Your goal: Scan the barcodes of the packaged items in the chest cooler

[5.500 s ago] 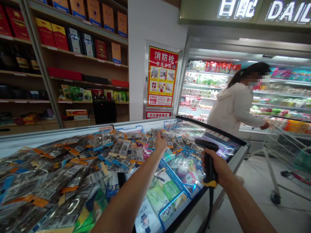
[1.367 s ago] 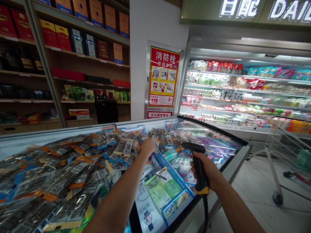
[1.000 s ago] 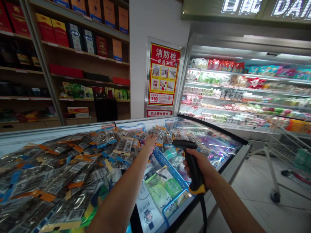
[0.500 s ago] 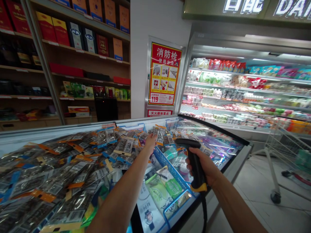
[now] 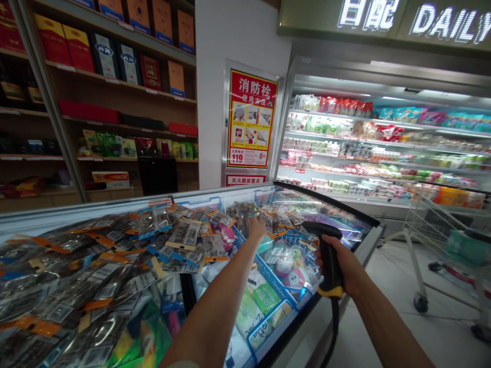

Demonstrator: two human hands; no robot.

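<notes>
My right hand [image 5: 341, 260] is closed around the grip of a black and yellow barcode scanner [image 5: 329, 255], its cable hanging down. The scanner is over the right side of a chest freezer, its head pointing left. My left hand [image 5: 258, 227] reaches to the far part of the freezer and looks closed on a clear packet [image 5: 267, 221] with an orange edge. Its fingertips are partly hidden. Many similar clear packets with dark contents [image 5: 184, 234] lie heaped to the left. Below my left forearm is a blue wire basket [image 5: 268, 273] with green and white bags [image 5: 263, 291].
A sliding glass lid [image 5: 337, 220] covers the freezer's right part. Behind stand a shelf of boxes [image 5: 149, 71], a red fire-hydrant poster [image 5: 253, 117] and a lit refrigerated display [image 5: 345, 138]. A shopping cart [image 5: 433, 235] stands on the right.
My left hand has moved right over the heap, with the packet beside it. The scanner in my right hand has shifted right too. The view has turned slightly right.
</notes>
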